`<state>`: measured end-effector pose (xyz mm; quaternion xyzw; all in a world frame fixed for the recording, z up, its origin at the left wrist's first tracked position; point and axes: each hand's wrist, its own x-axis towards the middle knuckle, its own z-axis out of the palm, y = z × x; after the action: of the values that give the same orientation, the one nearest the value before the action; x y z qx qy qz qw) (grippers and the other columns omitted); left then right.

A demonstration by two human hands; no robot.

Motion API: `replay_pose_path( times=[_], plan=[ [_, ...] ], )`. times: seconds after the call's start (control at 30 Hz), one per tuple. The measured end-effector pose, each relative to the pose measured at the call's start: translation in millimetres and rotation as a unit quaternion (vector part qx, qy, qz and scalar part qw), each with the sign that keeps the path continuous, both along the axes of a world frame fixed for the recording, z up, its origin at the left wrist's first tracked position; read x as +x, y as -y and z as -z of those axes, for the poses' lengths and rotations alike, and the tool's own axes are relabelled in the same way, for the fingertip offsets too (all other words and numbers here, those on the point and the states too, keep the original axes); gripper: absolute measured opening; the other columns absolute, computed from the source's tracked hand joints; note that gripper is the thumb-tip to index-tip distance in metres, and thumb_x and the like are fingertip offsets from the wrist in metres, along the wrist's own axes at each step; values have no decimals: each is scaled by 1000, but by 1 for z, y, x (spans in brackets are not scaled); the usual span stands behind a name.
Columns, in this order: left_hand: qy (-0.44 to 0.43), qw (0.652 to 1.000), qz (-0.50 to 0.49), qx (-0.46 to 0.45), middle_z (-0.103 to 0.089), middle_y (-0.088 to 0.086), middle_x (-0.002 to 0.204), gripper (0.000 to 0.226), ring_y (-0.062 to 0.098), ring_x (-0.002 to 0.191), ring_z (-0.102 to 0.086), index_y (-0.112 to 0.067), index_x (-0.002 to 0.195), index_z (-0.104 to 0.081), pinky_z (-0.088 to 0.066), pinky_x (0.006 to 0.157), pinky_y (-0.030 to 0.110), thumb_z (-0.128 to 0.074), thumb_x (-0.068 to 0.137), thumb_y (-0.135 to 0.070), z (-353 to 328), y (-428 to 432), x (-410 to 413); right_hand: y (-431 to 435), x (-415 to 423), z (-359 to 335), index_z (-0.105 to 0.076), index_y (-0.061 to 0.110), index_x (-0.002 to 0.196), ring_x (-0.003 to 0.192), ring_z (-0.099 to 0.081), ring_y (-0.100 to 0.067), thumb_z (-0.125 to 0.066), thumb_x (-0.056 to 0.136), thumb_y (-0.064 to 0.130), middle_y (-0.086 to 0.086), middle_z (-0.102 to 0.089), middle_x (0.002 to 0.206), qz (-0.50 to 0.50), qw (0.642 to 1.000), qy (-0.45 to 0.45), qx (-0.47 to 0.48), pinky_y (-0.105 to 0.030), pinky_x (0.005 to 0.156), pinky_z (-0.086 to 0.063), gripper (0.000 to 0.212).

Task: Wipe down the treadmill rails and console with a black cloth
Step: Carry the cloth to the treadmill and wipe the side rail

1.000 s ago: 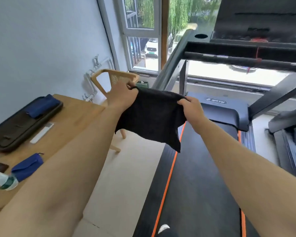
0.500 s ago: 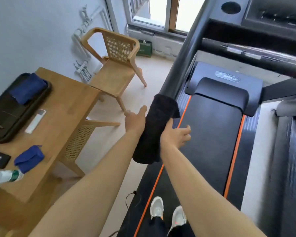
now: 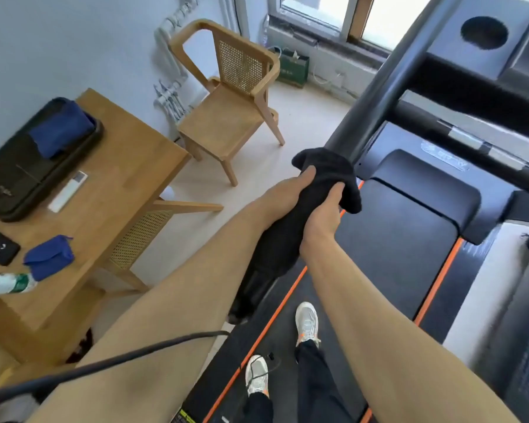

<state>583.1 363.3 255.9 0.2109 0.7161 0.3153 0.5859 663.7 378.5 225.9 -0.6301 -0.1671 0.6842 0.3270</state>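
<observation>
The black cloth [image 3: 327, 172] is wrapped around the treadmill's left rail [image 3: 388, 80], which slants up toward the console [image 3: 483, 35] at the top right. My left hand [image 3: 287, 190] grips the cloth from the left side. My right hand [image 3: 324, 212] grips it from the right, fingers curled over the fabric. Below my hands the cloth-covered rail runs down to its end [image 3: 251, 294]. The console shows a round cup hole; its screen is out of frame.
A wooden table [image 3: 113, 184] stands at the left with a black tray [image 3: 28, 166], blue cloths, a remote, a bottle. A wooden chair [image 3: 229, 99] sits beyond it. The treadmill belt [image 3: 388, 248] carries my feet. A black cable [image 3: 104, 364] crosses the lower left.
The cloth, first held spread in the air, now wraps the left rail. Both hands have closed tightly on it, and my view has tilted downward.
</observation>
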Motion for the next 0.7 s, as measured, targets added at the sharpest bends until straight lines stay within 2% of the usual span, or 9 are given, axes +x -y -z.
replay_pose_path(
  times=[0.17, 0.3, 0.4, 0.5, 0.6, 0.7],
  plan=[
    [-29, 999, 23, 34, -72, 2, 114, 60, 20, 103, -69, -18, 126, -65, -53, 98, 42, -43, 95, -64, 1, 0, 1, -9, 1, 12, -60, 31, 132, 103, -70, -20, -44, 90, 70, 5, -74, 114, -34, 999, -15, 37, -37, 84, -57, 60],
    [-68, 996, 37, 54, -67, -1, 120, 57, 16, 104, -64, -21, 132, -57, -51, 93, 35, -37, 98, -63, 5, 48, 3, 27, 0, 10, -50, 33, 141, 110, -64, -19, -40, 96, 63, 6, -68, 121, -28, 998, -1, 62, -42, 99, -51, 55],
    [-95, 993, 31, 56, -64, 1, 128, 59, 20, 114, -60, -23, 138, -54, -47, 100, 40, -35, 98, -62, 9, 93, 3, 72, -1, 10, -43, 36, 146, 115, -61, -18, -39, 94, 63, 6, -65, 126, -25, 997, 12, 78, -46, 107, -45, 58],
    [-125, 990, 17, 62, -65, 1, 127, 58, 23, 115, -59, -27, 135, -56, -46, 103, 45, -33, 96, -63, 13, 135, 5, 111, -2, 15, -38, 36, 149, 113, -62, -17, -39, 90, 62, 7, -66, 123, -22, 995, 14, 93, -46, 106, -45, 65],
    [-140, 985, -56, 88, -70, 0, 114, 53, 22, 107, -62, -24, 119, -66, -47, 100, 48, -34, 95, -59, 20, 170, 13, 140, -1, 22, -36, 32, 150, 113, -62, -15, -37, 96, 56, 7, -65, 122, -29, 991, 26, 132, -45, 107, -45, 60],
    [-98, 970, -188, 118, -72, -3, 102, 40, 15, 100, -65, -24, 107, -70, -52, 95, 47, -39, 98, -48, 34, 195, 28, 165, -2, 33, -25, 30, 156, 127, -54, -13, -37, 95, 55, 5, -54, 144, -22, 980, 36, 193, -44, 112, -40, 67]
  ],
)
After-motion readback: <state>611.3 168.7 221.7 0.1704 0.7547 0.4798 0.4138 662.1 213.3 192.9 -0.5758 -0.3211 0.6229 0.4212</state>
